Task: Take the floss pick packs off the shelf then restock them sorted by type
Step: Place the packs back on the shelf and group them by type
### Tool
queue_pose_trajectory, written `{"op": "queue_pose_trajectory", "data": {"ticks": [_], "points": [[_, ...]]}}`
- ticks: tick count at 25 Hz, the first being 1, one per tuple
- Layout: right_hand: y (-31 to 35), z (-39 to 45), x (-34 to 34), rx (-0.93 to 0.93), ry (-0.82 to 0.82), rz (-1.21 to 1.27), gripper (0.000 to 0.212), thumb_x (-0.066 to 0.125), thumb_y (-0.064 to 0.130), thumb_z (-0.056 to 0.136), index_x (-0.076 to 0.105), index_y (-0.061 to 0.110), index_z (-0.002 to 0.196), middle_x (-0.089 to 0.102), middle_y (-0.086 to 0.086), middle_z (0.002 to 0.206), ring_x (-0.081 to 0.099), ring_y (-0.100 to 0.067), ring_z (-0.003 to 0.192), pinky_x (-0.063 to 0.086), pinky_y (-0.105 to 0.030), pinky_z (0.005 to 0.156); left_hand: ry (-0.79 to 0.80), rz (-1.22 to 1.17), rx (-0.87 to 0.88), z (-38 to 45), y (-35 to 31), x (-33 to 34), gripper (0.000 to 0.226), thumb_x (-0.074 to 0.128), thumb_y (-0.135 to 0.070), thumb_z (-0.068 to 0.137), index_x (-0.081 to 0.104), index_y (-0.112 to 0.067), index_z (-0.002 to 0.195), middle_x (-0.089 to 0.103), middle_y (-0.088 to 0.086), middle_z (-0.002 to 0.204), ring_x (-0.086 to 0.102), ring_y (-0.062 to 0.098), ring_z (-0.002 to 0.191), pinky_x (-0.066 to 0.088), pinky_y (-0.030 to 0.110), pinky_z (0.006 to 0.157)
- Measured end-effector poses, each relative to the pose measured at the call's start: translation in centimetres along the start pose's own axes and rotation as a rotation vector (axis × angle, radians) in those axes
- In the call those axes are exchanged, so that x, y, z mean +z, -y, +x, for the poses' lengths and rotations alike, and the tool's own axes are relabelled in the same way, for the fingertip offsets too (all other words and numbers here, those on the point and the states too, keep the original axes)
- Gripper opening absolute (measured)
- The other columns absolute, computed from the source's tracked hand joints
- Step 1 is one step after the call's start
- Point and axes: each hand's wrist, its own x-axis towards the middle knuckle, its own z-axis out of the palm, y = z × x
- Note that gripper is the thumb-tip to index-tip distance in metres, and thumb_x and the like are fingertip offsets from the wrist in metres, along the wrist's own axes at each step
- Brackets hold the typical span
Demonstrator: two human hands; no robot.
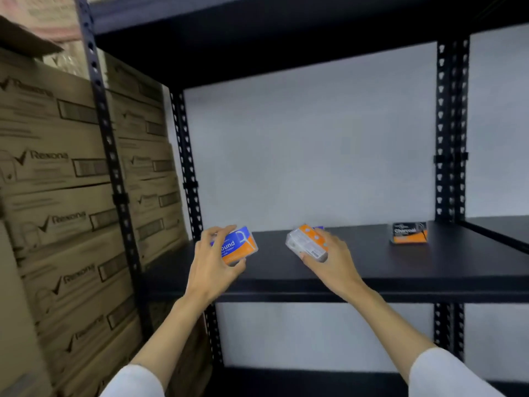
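Overhead, boxy glossy packs [237, 246] in both hands [210, 263].

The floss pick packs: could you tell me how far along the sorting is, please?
Apparently restocking. One black Charcoal pack already stands at the right of the shelf. The left hand grips a blue-and-orange pack, the right hand another pack turned label-away. Both still need placing by type.

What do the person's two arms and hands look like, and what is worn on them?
Both forearms are bare, and each arm has a white sleeve pushed up toward the elbow, seen at the bottom edge of the head view. The left hand and the right hand are bare: no gloves show. No ring, watch or bracelet can be seen on the visible sides of the hands and wrists.
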Motion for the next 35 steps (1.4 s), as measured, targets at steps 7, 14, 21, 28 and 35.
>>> {"op": "queue_pose_trajectory", "data": {"ticks": [7, 14, 21, 28, 35], "points": [[-3.0, 4.1, 4.7, 0.034, -0.002, 0.012, 0.039, 0.072, 0.031, 0.079, 0.056, 0.033, 0.114, 0.054, 0.018, 0.098, 0.057, -0.002, 0.092, 0.047, -0.013, 0.070, 0.103, 0.027, -0.098, 7.5, 9.3, 0.7, 0.072, 0.085, -0.020, 0.068, 0.048, -0.029, 0.129, 0.037, -0.008, 0.121, 0.051, 0.007, 0.102, 0.050, 0.021, 0.084], [-4.9, 4.7, 5.1, 0.068, -0.055, 0.039, 0.047, 0.074, 0.033, 0.078, 0.054, 0.033, 0.121, 0.059, 0.015, 0.107, 0.058, 0.000, 0.093, 0.044, -0.010, 0.070, 0.162, -0.133, -0.219, 10.7, 14.0, 4.8, 0.071, 0.082, 0.001, 0.067, 0.047, -0.029, 0.120, 0.031, 0.001, 0.123, 0.049, 0.013, 0.103, 0.047, 0.019, 0.086], [-5.1, 4.5, 5.3, 0.087, -0.028, -0.017, 0.052, 0.070, 0.045, 0.075, 0.052, 0.036, 0.123, 0.056, 0.009, 0.113, 0.058, -0.005, 0.097, 0.052, -0.026, 0.085, 0.351, -0.121, -0.277, 10.7, 15.3, 6.8, 0.056, 0.070, -0.012, 0.084, 0.043, -0.039, 0.124, 0.018, 0.006, 0.140, 0.035, 0.029, 0.131, 0.033, 0.034, 0.109], [-4.2, 4.0, 4.5, 0.153, 0.019, -0.059, 0.056, 0.069, 0.047, 0.072, 0.054, 0.035, 0.124, 0.058, 0.008, 0.112, 0.049, -0.013, 0.109, 0.048, -0.029, 0.091, 0.136, 0.014, -0.094, 6.7, 7.4, 8.1, 0.040, 0.057, -0.038, 0.092, 0.051, -0.032, 0.131, 0.018, -0.002, 0.156, 0.015, 0.020, 0.145, 0.019, 0.048, 0.117], [-2.7, 3.3, -1.5, 0.188, 0.255, -0.105, 0.037, 0.070, 0.025, 0.083, 0.052, 0.035, 0.113, 0.056, 0.018, 0.093, 0.056, 0.004, 0.087, 0.040, -0.002, 0.071, 0.527, 0.233, -0.195, 3.1, -0.1, 10.4, 0.050, 0.039, -0.058, 0.093, 0.047, -0.034, 0.136, 0.043, -0.009, 0.146, 0.036, 0.018, 0.137, 0.023, 0.041, 0.114]]}}
